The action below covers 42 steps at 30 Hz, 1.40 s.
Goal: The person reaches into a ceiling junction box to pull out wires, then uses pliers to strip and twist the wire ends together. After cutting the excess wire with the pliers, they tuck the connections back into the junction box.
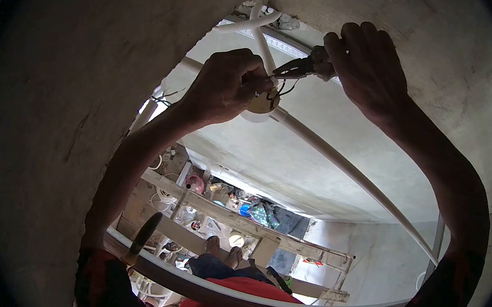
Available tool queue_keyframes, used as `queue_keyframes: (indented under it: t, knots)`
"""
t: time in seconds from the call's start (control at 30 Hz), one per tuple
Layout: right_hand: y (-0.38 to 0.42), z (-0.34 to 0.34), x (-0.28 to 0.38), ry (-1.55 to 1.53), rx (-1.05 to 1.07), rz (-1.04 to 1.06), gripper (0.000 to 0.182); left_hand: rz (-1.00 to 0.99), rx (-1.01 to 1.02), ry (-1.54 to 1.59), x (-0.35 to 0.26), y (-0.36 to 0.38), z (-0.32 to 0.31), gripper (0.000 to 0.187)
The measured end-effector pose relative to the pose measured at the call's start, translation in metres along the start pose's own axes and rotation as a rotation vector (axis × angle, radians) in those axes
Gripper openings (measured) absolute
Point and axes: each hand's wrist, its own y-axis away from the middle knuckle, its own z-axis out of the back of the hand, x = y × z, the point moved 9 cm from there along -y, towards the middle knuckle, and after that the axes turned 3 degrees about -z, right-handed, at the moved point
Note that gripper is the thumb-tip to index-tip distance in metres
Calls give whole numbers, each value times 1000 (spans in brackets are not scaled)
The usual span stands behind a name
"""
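My right hand (369, 70) is closed around a pair of pliers (297, 68), whose jaws point left and reach the wire ends by my left fingertips. My left hand (226, 86) is closed in a pinch on the wires, just above a round junction box (264, 101). Dark wires (287, 90) curve out of the box beside my fingers. White conduit pipes meet at the box; one long pipe (341, 154) runs down to the right. The exact grip of the jaws is too small to make out.
A metal-edged rim (215, 292) crosses in front of my body. At lower left a dark-handled tool (146, 235) sticks up. Loose wires (165, 95) poke from another pipe at left. Far below are wooden scaffold planks (251, 225), my feet and cluttered floor. A flexible conduit (249, 23) lies above.
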Motion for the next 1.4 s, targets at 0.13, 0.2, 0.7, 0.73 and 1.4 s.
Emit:
queue_keyframes:
  t: [0.13, 0.2, 0.7, 0.73, 1.4]
  knots:
    - [0, 1, 0, 19, -102, 23, 30, -56, -12, -6, -3, 0, -1, 18]
    - [-2, 5, 1, 5, -199, 64, 30, -62, -93, 61, -4, 1, 3, 24]
    - [-12, -15, -10, -62, 241, 28, 34, -71, 77, -24, -6, -2, -4, 21]
    - [-10, -13, -11, -65, 243, 28, 34, -69, 79, -22, -6, -2, -5, 21]
    - [9, -25, -11, -354, 576, -56, 16, -77, 4, 52, -5, 1, -2, 10]
